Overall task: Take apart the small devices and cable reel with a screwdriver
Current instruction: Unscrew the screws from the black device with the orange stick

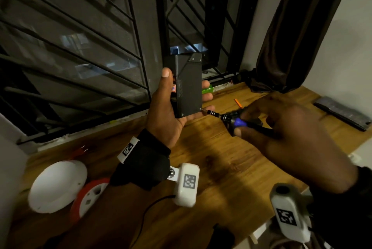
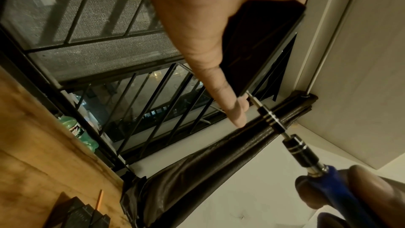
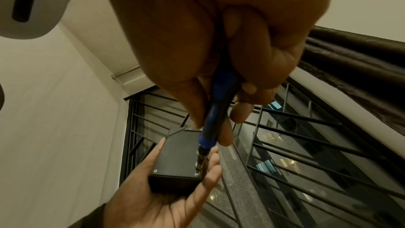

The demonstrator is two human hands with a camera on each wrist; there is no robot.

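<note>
While cradled upright in left hand (image 1: 167,115), black device (image 1: 189,85).

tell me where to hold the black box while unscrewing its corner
Grip the black rectangular ribbed plastic box by its two long side edges, coming from behind, as the left hand does: palm under the back, thumb and fingers on the sides. That leaves the flat face's corner screws open to the blue-handled screwdriver.

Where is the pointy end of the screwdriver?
In the head view, the screwdriver tip sits at the lower right corner screw of the black box, held up in the left hand.
</note>
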